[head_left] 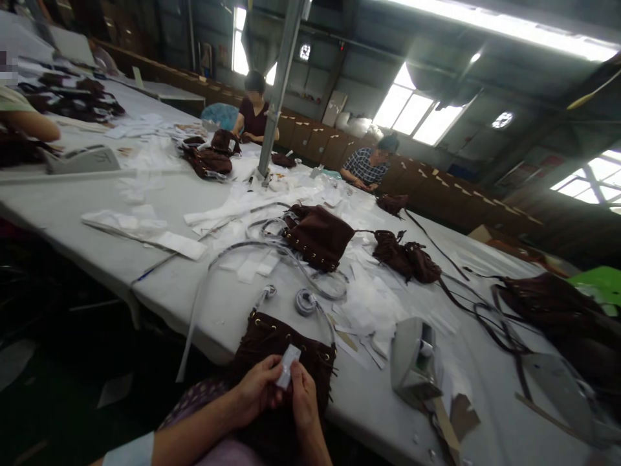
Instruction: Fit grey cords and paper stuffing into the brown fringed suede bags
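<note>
A dark brown fringed bag (272, 328) with brass eyelets along its top lies over the table's front edge and my lap. Above its front, my left hand (259, 388) and my right hand (305, 395) pinch a small whitish packet (289, 366) between them. The packet's exact kind is not clear. Both hands are closed, with the fingertips close together. A wrapped strap coil (305, 301) sits just behind the bag, joined to a strap that runs down to its right corner.
A grey tape dispenser (414, 359) stands to the right. Another brown bag (320, 236) with wrapped straps lies ahead, beside scattered white paper (373, 304). More brown bags (557, 304) lie at right. Two people (366, 165) work across the table; another person's arm (29, 120) shows at left.
</note>
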`<state>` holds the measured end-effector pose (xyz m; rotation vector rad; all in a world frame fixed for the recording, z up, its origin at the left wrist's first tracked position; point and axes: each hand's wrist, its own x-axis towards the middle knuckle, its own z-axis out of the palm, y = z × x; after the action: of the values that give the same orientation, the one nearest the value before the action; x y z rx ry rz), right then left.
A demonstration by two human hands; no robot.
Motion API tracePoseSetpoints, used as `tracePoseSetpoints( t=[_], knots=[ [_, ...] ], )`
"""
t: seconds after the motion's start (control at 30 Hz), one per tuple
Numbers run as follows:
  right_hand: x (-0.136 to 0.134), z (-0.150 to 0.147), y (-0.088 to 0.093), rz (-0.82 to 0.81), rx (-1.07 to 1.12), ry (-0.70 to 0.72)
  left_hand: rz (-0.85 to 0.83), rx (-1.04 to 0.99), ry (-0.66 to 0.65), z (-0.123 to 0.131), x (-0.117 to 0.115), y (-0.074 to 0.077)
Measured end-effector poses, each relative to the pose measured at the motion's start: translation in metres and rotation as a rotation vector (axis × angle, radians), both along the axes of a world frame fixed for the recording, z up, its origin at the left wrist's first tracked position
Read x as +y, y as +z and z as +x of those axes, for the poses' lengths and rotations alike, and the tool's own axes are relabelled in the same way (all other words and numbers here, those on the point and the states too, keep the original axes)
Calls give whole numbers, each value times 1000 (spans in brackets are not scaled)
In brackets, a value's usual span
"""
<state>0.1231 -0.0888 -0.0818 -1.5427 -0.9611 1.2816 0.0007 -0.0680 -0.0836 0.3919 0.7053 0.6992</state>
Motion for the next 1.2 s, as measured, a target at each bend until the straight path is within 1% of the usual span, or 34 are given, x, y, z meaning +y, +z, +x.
tracePoseSetpoints(
  t=[0.1,0.17,0.23,0.27,0.3,0.33,0.37,0.4,0.43,0.47,0.5,0.57,0.63,0.7,0.77,0.87,0.97,1.07,1.13,1.2],
  knots=[
    [2,0,2,32,-62,6,-34,-9,-24,-4,1,-6],
    [0,-1,1,29,-77,6,-17,36,-102,-8,3,-6],
    [-2,-1,1,-33,-68,3,74,168,-235,-17,8,-2],
    [-3,2,2,-70,-70,-16,160,281,-283,-23,12,2],
    [-3,7,4,-97,-84,-56,275,417,-288,-31,18,8],
    [-2,15,7,-107,-116,-112,406,565,-240,-40,26,13],
    [1,25,11,-97,-175,-179,536,708,-151,-49,35,19],
    [5,38,16,-67,-259,-240,645,826,-34,-59,45,23],
    [12,53,21,-27,-369,-287,710,914,71,-67,56,26],
    [20,68,27,14,-495,-313,734,975,142,-73,67,28],
    [31,82,31,52,-617,-313,729,1021,180,-78,77,28],
    [58,103,37,93,-777,-275,708,1068,171,-79,95,23],
    [88,112,37,105,-830,-212,747,1061,115,-71,106,16],
    [117,108,30,109,-860,-145,833,1028,45,-61,111,11],
    [140,96,19,106,-906,-88,918,1007,-24,-52,112,9],
    [161,77,5,72,-960,-23,1060,966,-126,-46,111,13],
    [165,67,1,45,-972,55,1179,957,-203,-47,111,18],
    [156,66,8,91,-921,239,1232,1034,-278,-48,115,21],
    [146,66,13,146,-880,365,1286,1114,-378,-47,119,22],
    [134,65,18,191,-859,428,1349,1188,-520,-44,124,23]
  ],
)
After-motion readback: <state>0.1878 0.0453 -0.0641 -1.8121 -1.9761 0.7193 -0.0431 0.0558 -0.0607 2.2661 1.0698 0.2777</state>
